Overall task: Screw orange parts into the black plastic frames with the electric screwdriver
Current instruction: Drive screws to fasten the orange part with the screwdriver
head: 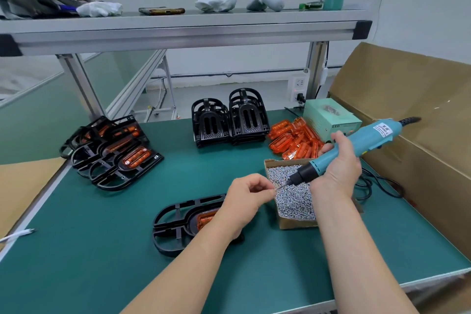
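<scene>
While the right grip [339, 160] clasps the teal electric screwdriver [362, 143] slanting over the cardboard screw box [290, 223], the left grip [251, 194] pinches a small silver screw [277, 187] at its bit, the orange-fitted black plastic frame [173, 222] lying just left, under the left grip.

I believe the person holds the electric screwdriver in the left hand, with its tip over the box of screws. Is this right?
Not quite: in the head view the right hand grips the electric screwdriver, its tip over the box of screws. The left hand pinches a screw at the tip.
</scene>
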Available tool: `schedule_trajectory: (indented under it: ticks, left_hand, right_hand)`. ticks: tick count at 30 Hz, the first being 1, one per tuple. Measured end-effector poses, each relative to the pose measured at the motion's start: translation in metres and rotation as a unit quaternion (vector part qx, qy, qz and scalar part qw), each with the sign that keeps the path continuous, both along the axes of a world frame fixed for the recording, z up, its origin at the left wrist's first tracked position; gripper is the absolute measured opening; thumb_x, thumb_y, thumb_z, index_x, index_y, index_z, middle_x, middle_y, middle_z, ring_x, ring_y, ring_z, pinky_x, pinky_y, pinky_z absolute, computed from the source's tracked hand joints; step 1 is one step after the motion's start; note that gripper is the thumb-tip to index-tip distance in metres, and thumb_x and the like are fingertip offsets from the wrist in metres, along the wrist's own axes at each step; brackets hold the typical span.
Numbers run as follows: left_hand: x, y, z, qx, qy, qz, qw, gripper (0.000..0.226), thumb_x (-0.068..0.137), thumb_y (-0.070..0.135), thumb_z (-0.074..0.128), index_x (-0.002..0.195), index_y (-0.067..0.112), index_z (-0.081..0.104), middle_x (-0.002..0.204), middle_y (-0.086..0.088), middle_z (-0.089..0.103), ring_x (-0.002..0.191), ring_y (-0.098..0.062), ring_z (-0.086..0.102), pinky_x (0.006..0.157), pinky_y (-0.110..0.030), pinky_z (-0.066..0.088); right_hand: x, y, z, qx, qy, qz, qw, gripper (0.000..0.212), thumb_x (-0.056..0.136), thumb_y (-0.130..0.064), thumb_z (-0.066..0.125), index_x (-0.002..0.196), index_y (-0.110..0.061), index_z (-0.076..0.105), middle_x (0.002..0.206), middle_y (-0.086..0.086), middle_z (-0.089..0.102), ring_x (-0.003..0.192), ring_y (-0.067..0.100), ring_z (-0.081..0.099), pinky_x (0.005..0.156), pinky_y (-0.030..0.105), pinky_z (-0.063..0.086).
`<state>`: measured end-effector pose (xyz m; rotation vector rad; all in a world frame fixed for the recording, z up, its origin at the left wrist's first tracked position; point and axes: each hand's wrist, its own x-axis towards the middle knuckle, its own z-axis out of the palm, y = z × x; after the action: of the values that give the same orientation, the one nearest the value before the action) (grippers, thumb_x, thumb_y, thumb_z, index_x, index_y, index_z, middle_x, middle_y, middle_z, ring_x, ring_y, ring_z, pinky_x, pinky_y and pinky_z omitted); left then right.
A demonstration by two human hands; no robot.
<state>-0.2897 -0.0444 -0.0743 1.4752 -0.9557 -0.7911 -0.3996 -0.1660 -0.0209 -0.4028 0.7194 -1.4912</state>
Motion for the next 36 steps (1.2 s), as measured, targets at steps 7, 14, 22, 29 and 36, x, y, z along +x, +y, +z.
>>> schedule_trajectory:
  ticks: [7, 14, 22, 29, 36]
  left_hand:
    - [0.007, 0.019, -0.002, -0.006, 0.036, 0.018, 0.999, 0.019, 0.084, 0.005, 0.073, 0.073, 0.019, 0.069, 0.071, 0.005, 0.064, 0.067, -0.005, 0.054, 0.064, -0.011, 0.042]
    - [0.014, 0.031, -0.005, -0.002, 0.036, 0.036, 0.999, 0.016, 0.083, 0.003, 0.073, 0.074, 0.016, 0.07, 0.07, 0.006, 0.065, 0.066, -0.004, 0.055, 0.065, -0.01, 0.043]
    - [0.017, 0.038, -0.004, 0.0, 0.039, 0.05, 0.998, 0.013, 0.084, 0.002, 0.072, 0.076, 0.012, 0.068, 0.068, 0.006, 0.061, 0.06, -0.001, 0.052, 0.06, -0.008, 0.04]
    - [0.021, 0.041, -0.002, 0.0, 0.041, 0.059, 0.997, 0.015, 0.083, 0.004, 0.073, 0.074, 0.016, 0.068, 0.067, 0.007, 0.062, 0.061, -0.002, 0.052, 0.058, -0.008, 0.039]
    - [0.016, 0.044, -0.001, 0.01, 0.011, 0.082, 0.996, 0.018, 0.081, 0.005, 0.074, 0.071, 0.017, 0.067, 0.066, 0.006, 0.062, 0.06, -0.004, 0.052, 0.059, -0.011, 0.041]
  right_hand:
    - [0.016, 0.015, -0.002, -0.008, 0.013, 0.016, 1.0, 0.023, 0.081, -0.013, 0.078, 0.098, -0.015, 0.063, 0.059, -0.009, 0.063, 0.055, 0.005, 0.059, 0.054, 0.018, 0.05]
    - [0.026, 0.022, -0.001, -0.022, 0.016, 0.025, 0.999, 0.019, 0.082, -0.012, 0.076, 0.094, -0.015, 0.061, 0.056, -0.008, 0.059, 0.052, 0.006, 0.055, 0.053, 0.02, 0.047]
    - [0.036, 0.032, -0.006, -0.033, 0.045, 0.036, 0.998, 0.023, 0.084, -0.016, 0.076, 0.101, -0.016, 0.06, 0.056, -0.011, 0.061, 0.053, 0.003, 0.058, 0.055, 0.02, 0.05]
    - [0.038, 0.034, -0.003, -0.03, 0.035, 0.037, 0.998, 0.029, 0.083, -0.015, 0.077, 0.107, -0.015, 0.062, 0.058, -0.011, 0.063, 0.056, 0.003, 0.06, 0.057, 0.019, 0.051]
    - [0.041, 0.04, -0.002, -0.03, 0.047, 0.029, 0.998, 0.019, 0.085, -0.015, 0.075, 0.097, -0.017, 0.061, 0.056, -0.012, 0.059, 0.053, 0.003, 0.057, 0.054, 0.02, 0.05]
